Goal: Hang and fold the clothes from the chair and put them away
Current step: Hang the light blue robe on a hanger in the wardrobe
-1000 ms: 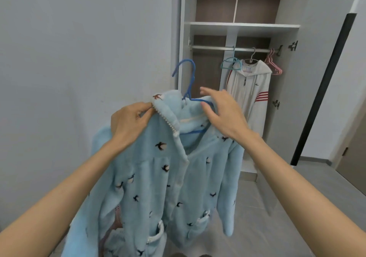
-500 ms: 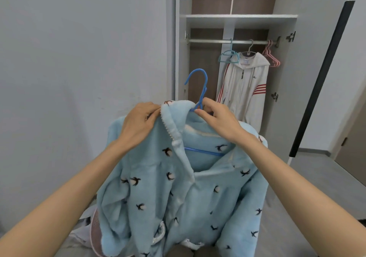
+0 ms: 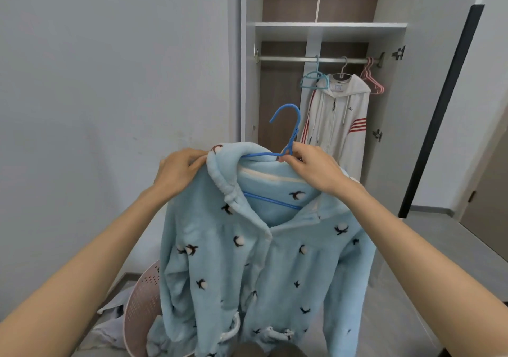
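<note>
The blue hanger [image 3: 289,125] is pinched by the right grip [image 3: 310,168], the robe collar [image 3: 221,165] held by the left grip [image 3: 178,172]; the rail [image 3: 297,59] lies ahead, up-right.

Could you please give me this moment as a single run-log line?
state: blue fleece jacket draped on blue hanger | left hand: grips collar | right hand: pinches hanger neck | wardrobe rail: not yet reached

Nothing's really reading clearly here tbh. The white zip-up hooded jacket with red stripes [image 3: 336,125] hanging in the wardrobe is carrying a tiny dark chest logo [image 3: 350,108], but the letters are coming out way too small to make out. A small white neck label [image 3: 337,87] is showing inside its collar too, and that's blurring out just the same
</note>
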`<state>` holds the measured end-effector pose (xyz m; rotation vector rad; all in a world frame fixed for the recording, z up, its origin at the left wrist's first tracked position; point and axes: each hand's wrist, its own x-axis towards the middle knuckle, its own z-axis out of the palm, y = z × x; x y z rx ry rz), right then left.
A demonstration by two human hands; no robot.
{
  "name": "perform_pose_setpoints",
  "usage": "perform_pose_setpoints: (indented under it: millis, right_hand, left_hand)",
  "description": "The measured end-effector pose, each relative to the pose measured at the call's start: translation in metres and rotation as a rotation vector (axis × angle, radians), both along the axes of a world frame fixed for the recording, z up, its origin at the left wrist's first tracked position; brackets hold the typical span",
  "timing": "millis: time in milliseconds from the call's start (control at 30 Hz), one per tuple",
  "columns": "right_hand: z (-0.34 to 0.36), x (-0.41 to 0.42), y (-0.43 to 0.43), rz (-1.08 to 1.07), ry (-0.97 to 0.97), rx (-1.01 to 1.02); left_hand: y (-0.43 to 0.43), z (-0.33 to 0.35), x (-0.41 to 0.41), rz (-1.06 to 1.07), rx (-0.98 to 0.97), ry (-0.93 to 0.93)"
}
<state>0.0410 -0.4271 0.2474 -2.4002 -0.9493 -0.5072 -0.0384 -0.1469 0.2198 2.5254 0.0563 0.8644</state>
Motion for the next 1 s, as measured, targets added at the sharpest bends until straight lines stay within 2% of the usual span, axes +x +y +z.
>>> perform_pose_setpoints:
  millis: [100, 233, 400, 500, 567, 633, 667, 733, 767, 833, 933, 1000]
  right_hand:
    - [0.002, -0.001, 0.002, 0.000, 0.024, 0.099]
    - [0.012, -0.002, 0.005, 0.026, 0.030, 0.187]
    - [0.020, 0.001, 0.003, 0.009, -0.014, 0.214]
    - [0.019, 0.001, 0.000, -0.020, -0.048, 0.222]
    - [0.019, 0.002, -0.003, -0.020, -0.042, 0.208]
    - [0.020, 0.003, -0.005, -0.007, -0.029, 0.178]
    - [0.021, 0.004, -0.006, 0.000, -0.037, 0.152]
    - [0.023, 0.002, -0.005, 0.005, -0.089, 0.087]
    - [0.024, 0.001, -0.005, 0.007, -0.111, 0.065]
    - [0.025, 0.000, -0.007, -0.002, -0.126, 0.044]
    - [0.022, 0.001, -0.013, -0.038, -0.152, 0.079]
    - [0.016, 0.002, -0.017, -0.117, -0.218, 0.135]
  left_hand:
    - [0.004, -0.004, -0.003, -0.087, 0.048, 0.058]
    - [0.011, -0.010, -0.003, 0.033, 0.013, 0.143]
    - [0.013, -0.012, 0.001, 0.064, 0.041, 0.077]
    - [0.006, -0.009, 0.006, 0.097, -0.007, 0.090]
    - [-0.008, -0.002, 0.008, 0.067, -0.051, 0.038]
    - [-0.031, 0.010, 0.009, -0.051, -0.040, -0.067]
    - [-0.043, 0.017, 0.011, -0.137, 0.011, -0.090]
    - [-0.066, 0.026, 0.018, -0.263, 0.243, -0.012]
    - [-0.077, 0.028, 0.022, -0.278, 0.361, 0.067]
    - [-0.093, 0.030, 0.028, -0.257, 0.432, 0.160]
    - [-0.103, 0.027, 0.040, -0.240, 0.345, 0.120]
    - [-0.107, 0.022, 0.047, -0.248, 0.217, 0.114]
